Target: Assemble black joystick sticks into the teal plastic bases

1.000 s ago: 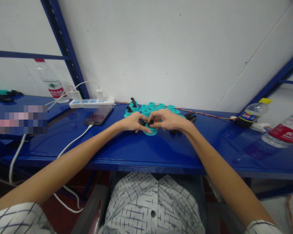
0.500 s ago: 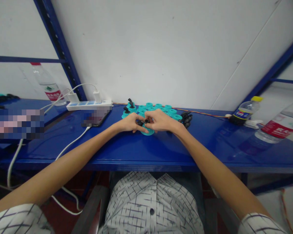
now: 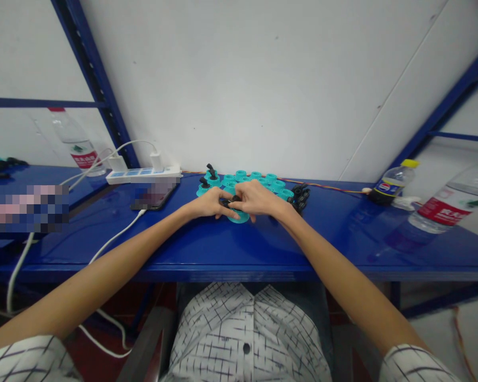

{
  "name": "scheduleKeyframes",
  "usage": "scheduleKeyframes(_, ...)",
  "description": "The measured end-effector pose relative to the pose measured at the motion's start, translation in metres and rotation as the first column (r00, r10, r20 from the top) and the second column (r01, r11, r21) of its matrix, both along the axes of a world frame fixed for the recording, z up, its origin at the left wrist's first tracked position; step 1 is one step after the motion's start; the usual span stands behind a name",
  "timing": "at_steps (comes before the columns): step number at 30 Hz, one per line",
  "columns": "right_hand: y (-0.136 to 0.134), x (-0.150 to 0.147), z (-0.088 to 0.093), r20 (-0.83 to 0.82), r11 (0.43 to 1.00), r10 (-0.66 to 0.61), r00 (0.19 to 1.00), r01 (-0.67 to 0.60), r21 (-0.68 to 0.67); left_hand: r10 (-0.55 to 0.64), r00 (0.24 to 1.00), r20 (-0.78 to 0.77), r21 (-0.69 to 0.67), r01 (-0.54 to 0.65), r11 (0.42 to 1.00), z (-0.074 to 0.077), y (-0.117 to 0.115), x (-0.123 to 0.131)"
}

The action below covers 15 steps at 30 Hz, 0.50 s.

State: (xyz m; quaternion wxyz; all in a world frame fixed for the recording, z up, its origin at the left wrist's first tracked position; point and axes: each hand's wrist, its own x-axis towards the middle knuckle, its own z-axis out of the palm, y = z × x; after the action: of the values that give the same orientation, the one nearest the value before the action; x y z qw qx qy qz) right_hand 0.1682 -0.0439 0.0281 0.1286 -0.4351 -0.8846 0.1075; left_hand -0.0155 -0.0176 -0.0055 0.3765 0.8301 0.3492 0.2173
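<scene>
At the middle of the blue table, my left hand [image 3: 209, 203] is closed with thumb and fingers around a teal round flanged piece [image 3: 240, 218], which stands on its rim-like base. My right hand [image 3: 258, 198] pinches a small black piece [image 3: 236, 199] at the top of it; its lower part is hidden by my fingers. More teal flanged pieces [image 3: 271, 181] stand in a group just behind my hands. Two others at the left, one nearer [image 3: 203, 191] and one by the wall [image 3: 212, 179], have black pieces sticking up from them. Right of my right hand lies a pile of black pieces [image 3: 301, 196].
On the left are a phone [image 3: 157, 194] with a white cable, a power strip [image 3: 143, 174] and a water bottle [image 3: 79, 148]. A yellow-capped cola bottle [image 3: 394, 183] and a large water bottle [image 3: 446, 207] stand right. Thin coloured wires [image 3: 326, 185] run along the wall.
The whole view has shifted slightly. My right fingers have closed further over the top of the teal piece, and the black piece there shows less upright. Both hands stay in place.
</scene>
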Motion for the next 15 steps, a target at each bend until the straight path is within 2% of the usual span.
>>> scheduleKeyframes(6, -0.0048, 0.0015, 0.0035, -0.036, 0.995, -0.027, 0.999, 0.03, 0.099, -0.016, 1.0, 0.01, 0.006, 0.016, 1.0, -0.0019, 0.0021, -0.0004)
scheduleKeyframes(10, -0.0002, 0.004, 0.0051, -0.084, 0.989, 0.032, 0.996, -0.019, 0.146, 0.0, 1.0, -0.024, 0.048, 0.001, 0.999, -0.0032, 0.0036, 0.0)
scheduleKeyframes(15, 0.0022, 0.0025, 0.0066, -0.053, 0.991, 0.06, 0.997, -0.053, 0.124, 0.015, 1.0, -0.027, 0.031, -0.015, 0.999, -0.0057, 0.0067, 0.001)
